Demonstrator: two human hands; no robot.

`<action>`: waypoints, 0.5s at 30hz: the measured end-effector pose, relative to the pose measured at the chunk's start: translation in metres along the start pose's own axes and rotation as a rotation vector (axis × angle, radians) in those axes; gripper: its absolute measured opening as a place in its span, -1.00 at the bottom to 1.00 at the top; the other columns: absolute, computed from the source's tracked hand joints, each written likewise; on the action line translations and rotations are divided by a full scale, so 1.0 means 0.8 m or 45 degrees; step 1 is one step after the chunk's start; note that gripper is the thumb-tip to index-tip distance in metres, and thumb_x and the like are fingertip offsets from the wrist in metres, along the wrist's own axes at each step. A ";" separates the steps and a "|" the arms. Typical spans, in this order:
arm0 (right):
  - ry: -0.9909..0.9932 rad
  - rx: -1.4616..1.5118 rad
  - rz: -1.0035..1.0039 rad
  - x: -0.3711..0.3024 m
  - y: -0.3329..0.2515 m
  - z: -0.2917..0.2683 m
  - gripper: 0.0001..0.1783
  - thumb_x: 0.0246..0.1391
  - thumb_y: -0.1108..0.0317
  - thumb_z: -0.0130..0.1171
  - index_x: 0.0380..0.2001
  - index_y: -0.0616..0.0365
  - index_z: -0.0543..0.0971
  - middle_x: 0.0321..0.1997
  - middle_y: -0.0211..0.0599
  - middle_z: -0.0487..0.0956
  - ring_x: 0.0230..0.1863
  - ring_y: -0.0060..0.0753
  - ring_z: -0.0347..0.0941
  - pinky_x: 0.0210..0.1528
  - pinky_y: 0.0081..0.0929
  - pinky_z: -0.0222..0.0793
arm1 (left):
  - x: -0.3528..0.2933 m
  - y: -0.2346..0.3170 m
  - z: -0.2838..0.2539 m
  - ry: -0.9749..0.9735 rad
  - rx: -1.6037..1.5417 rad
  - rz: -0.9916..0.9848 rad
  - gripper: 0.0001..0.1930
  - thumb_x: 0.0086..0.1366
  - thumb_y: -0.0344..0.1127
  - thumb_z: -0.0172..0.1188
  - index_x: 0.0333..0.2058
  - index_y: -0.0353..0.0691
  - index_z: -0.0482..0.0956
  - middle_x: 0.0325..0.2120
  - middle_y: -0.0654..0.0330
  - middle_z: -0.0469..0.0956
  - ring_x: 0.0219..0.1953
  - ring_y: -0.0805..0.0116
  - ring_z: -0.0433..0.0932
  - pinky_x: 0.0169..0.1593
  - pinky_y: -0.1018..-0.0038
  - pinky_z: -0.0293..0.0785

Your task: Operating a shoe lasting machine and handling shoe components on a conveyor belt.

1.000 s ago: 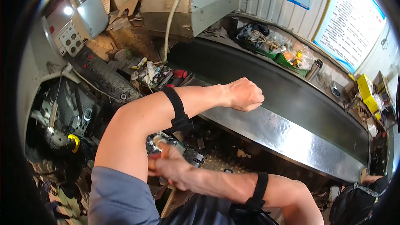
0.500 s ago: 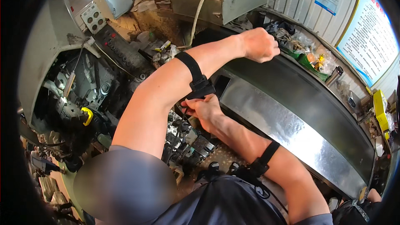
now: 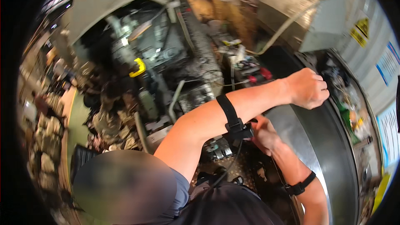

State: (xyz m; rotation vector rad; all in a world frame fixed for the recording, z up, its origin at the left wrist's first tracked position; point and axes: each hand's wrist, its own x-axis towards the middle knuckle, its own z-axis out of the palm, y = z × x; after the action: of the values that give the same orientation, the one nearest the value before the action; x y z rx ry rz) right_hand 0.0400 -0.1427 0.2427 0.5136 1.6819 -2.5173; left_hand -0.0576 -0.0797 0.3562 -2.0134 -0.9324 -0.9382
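Note:
My left hand (image 3: 307,88) is curled into a fist above the dark machine bed, with nothing showing in it. The left forearm crosses in front of me and wears a black strap (image 3: 226,108) with a small black box (image 3: 239,130) on it. A thin black cable (image 3: 234,160) hangs from that box. My right hand (image 3: 265,135) reaches under the left forearm and grips the box at its side; motion blur and the box partly hide its fingertips. Another black strap (image 3: 301,184) circles the right forearm.
To the left stands a machine with a grey hood (image 3: 121,2) and a yellow handle (image 3: 138,67). A metal-topped bed (image 3: 287,125) runs along the right. Bags and clutter line a ledge (image 3: 354,116) by the wall. Brown sacks or parts (image 3: 112,118) are piled at left.
The view has swung left, so both arms and the machine appear farther right and more of the left side shows. My left fist stays closed; my right hand stays at the box.

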 end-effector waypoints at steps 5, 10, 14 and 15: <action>-0.435 -0.367 0.301 0.020 0.015 0.047 -0.05 0.26 0.50 0.19 0.48 0.27 -0.20 -0.07 -0.05 0.66 -0.10 -0.38 0.61 -0.03 -0.45 0.56 | -0.100 -0.017 -0.148 -0.158 0.184 -0.416 -0.90 0.13 -0.29 0.29 -0.51 -0.09 0.58 -0.59 0.26 0.54 -0.49 0.24 0.60 -0.45 0.34 0.55; -0.267 -0.694 -0.155 0.106 0.045 0.115 0.01 0.16 0.34 0.35 0.45 0.35 -0.09 0.01 -0.03 0.62 -0.04 -0.38 0.54 -0.02 -0.43 0.50 | -0.211 0.061 -0.365 -0.127 0.613 -1.238 -0.89 0.23 -0.38 0.32 -0.26 -0.19 0.71 -0.39 0.14 0.69 -0.39 0.24 0.69 -0.31 0.46 0.59; -0.260 -1.051 -0.500 0.178 0.039 0.247 0.35 -0.11 -0.09 0.52 0.40 0.48 -0.12 0.32 0.33 0.30 0.34 0.15 0.29 0.33 -0.15 0.24 | -0.320 0.186 -0.468 0.220 0.896 -1.594 -0.92 0.27 -0.40 0.29 -0.33 -0.28 0.69 -0.47 0.10 0.67 -0.49 0.36 0.66 -0.37 0.50 0.53; -0.278 -1.098 -0.508 0.192 0.042 0.278 0.43 -0.17 -0.18 0.53 0.39 0.52 -0.14 0.37 0.42 0.21 0.40 0.26 0.20 0.41 -0.12 0.14 | -0.336 0.214 -0.486 0.189 0.978 -1.670 -0.90 0.27 -0.39 0.29 -0.33 -0.30 0.68 -0.50 0.10 0.66 -0.50 0.38 0.65 -0.36 0.50 0.52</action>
State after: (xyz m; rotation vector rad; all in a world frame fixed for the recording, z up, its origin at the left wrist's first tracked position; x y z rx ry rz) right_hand -0.1484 -0.3388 0.2413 -0.1814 2.6731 -1.6372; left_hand -0.1643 -0.5631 0.2696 -0.5212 -2.1542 -1.0476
